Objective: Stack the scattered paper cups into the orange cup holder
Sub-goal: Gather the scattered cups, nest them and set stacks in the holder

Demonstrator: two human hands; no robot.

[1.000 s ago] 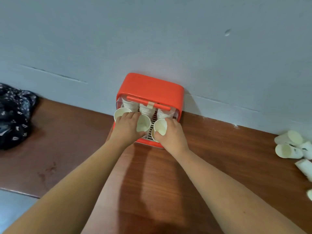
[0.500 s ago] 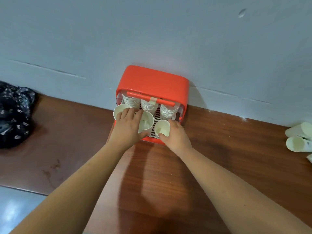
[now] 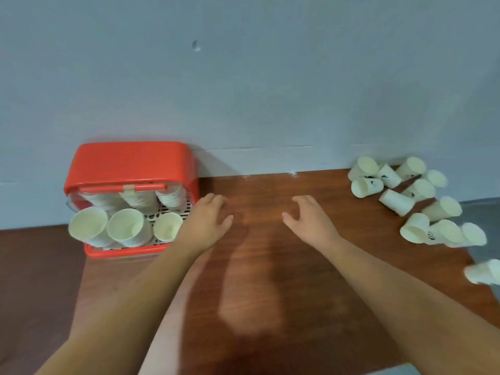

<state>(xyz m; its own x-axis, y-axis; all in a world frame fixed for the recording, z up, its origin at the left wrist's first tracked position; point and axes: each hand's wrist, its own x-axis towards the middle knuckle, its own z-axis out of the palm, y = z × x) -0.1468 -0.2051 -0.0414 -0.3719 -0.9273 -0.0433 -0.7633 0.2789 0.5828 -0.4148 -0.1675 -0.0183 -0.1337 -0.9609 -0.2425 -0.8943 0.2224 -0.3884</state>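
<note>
The orange cup holder (image 3: 130, 161) stands against the wall at the left, with three stacks of white paper cups leaning out of its front: left stack (image 3: 88, 226), middle stack (image 3: 125, 227), right stack (image 3: 167, 227). My left hand (image 3: 207, 221) hovers empty just right of the holder, fingers relaxed. My right hand (image 3: 308, 220) hovers empty over the wooden table (image 3: 257, 266), fingers loosely spread. Several scattered paper cups (image 3: 397, 203) lie on their sides at the table's far right.
A grey wall (image 3: 243, 77) runs behind the table. One cup (image 3: 484, 272) lies near the table's right edge. The table's front edge shows at the bottom right, and a darker surface lies left of the holder.
Both hands have let go of the cups in the holder and pulled away to the right. The view has swung right, bringing the scattered cups into sight.
</note>
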